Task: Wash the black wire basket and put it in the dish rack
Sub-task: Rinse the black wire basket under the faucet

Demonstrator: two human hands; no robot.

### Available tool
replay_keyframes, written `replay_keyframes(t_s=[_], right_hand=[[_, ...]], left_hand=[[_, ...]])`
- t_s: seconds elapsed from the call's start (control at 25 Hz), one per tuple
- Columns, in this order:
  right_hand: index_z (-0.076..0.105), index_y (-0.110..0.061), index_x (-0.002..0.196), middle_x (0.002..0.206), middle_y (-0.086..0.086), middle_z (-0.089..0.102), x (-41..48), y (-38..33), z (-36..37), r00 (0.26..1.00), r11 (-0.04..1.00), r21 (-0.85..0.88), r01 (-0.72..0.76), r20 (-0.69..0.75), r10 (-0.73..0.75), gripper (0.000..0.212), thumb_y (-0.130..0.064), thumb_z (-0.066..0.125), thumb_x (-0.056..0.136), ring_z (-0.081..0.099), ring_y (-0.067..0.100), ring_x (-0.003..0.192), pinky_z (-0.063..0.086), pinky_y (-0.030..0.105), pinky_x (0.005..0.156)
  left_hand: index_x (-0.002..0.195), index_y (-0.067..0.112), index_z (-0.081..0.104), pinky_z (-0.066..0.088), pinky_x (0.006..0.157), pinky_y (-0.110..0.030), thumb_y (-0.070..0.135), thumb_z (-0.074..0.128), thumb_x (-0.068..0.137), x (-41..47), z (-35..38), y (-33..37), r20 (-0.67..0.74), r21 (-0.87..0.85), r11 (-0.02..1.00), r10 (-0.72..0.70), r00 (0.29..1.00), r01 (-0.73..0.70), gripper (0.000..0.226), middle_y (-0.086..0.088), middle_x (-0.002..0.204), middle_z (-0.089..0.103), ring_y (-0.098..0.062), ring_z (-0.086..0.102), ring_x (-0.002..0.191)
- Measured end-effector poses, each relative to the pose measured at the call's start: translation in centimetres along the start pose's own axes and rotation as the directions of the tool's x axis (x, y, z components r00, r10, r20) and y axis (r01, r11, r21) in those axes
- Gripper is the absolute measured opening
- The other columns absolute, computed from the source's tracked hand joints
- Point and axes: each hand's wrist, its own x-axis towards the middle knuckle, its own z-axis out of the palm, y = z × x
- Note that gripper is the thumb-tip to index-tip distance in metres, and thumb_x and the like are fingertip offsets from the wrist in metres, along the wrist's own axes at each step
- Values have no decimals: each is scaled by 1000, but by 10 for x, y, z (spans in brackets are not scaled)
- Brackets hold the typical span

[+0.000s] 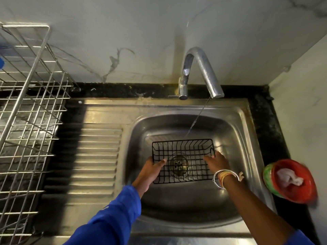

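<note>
Black wire basket [183,160], shiny steel sink [235,121]

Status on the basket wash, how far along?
Done: tap running, black wire basket in the sink. In hand: left hand and right hand grip its ends, with the stream falling near its far rim. Left: rinse it, then move it to the dish rack.
</note>
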Motion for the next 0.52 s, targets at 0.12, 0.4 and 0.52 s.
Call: replay_keyframes(t_s=[0.12, 0.4, 0.52], right_hand=[[24, -10, 151, 153, 13, 30, -6, -6, -3, 999, 999, -31, 11, -38, -12, 76, -28, 63, 88, 36, 34, 136, 35, 44, 109], [70, -2, 100, 97, 18, 70, -11, -107, -13, 948, 931, 182, 318, -97, -305, 16, -9, 59, 92, 68, 25, 85, 49, 27, 71], [61, 4, 74, 63, 19, 59, -8, -142, -18, 979, 649, 759, -43, 162, -125, 23, 5, 47, 93, 58, 25, 50, 48, 30, 55]], left_hand=[[158, 14, 28, 36, 118, -42, 41, 62, 99, -6, 1, 21, -170, 180, 972, 182, 968, -151, 74, -13, 160, 38, -28, 40, 145], [125, 21, 59, 49, 95, -30, 24, 60, 101, -21, 19, 173, -125, -554, 756, 337, 933, -347, 24, -3, 129, 63, -15, 62, 112], [98, 17, 64, 50, 96, -30, 14, 49, 105, -30, 27, 204, -69, -695, 671, 295, 953, -258, 16, -1, 102, 68, -13, 65, 98]])
